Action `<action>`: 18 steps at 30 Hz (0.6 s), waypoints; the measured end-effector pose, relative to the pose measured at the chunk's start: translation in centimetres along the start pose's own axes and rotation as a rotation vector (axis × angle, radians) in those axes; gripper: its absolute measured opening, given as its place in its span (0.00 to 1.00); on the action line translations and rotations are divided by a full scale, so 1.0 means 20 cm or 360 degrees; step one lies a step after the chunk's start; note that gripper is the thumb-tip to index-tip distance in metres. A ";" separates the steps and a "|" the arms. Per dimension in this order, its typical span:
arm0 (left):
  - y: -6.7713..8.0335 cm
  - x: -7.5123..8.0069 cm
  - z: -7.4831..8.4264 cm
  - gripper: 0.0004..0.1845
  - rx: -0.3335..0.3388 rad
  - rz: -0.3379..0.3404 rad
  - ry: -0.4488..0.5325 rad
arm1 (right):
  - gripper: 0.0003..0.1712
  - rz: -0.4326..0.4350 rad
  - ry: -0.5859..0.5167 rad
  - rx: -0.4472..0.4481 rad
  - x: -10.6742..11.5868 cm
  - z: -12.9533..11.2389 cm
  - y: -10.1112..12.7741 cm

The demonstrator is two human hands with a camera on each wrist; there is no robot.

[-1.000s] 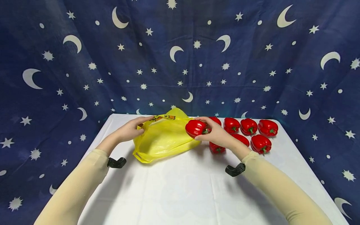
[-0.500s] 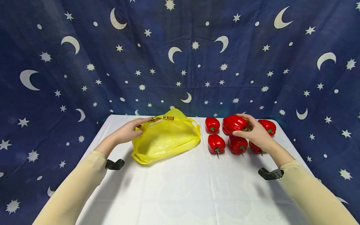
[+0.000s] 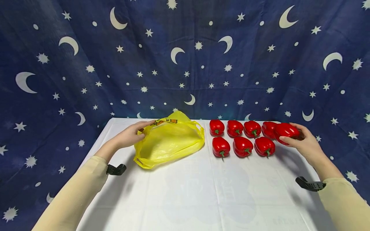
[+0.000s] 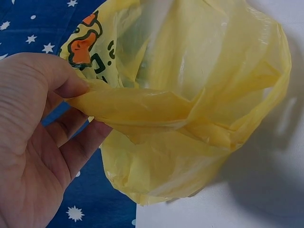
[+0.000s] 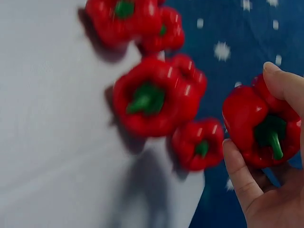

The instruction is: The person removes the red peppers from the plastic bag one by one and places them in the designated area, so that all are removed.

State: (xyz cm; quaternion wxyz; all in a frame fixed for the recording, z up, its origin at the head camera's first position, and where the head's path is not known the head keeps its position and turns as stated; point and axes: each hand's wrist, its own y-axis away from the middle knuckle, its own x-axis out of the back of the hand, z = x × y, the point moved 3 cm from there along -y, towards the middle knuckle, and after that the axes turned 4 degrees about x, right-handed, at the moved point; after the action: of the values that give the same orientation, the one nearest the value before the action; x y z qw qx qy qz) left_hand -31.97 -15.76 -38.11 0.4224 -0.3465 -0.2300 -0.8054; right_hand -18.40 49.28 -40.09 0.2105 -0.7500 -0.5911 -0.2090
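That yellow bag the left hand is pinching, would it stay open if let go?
Probably not. The yellow bag looks thin and crinkled, sagging in folds where the left hand pinches its rim, so it would likely slump flat. It seems light, and might slide easily on the tablecloth.

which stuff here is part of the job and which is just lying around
In use:
- yellow bag, rim pinched by left hand
- red pepper, held by right hand
- peppers in rows

Lying about:
- white table
- starry backdrop

The head camera is looking forward and down over the table point(image 3: 185, 192). The left wrist camera is sitting close to the yellow bag point(image 4: 190, 109); the right wrist view, somewhat blurred, is sharing the peppers point(image 5: 152, 99).
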 end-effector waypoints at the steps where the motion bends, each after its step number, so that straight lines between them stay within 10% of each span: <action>1: 0.00 0.00 0.00 0.39 0.0003 0.0002 0.0002 | 0.54 0.0008 -0.0013 -0.0016 0.01 0.04 0.01; 18: -0.01 0.00 -0.01 0.39 0.0015 0.0005 -0.0002 | 0.60 0.0033 -0.0033 -0.0209 -0.02 0.34 0.04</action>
State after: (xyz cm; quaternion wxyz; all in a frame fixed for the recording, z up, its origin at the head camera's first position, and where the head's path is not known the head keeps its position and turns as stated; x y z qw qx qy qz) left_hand -32.10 -15.73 -38.24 0.4251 -0.3454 -0.2335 -0.8034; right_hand -17.26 52.67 -45.98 0.1568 -0.7705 -0.5704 -0.2375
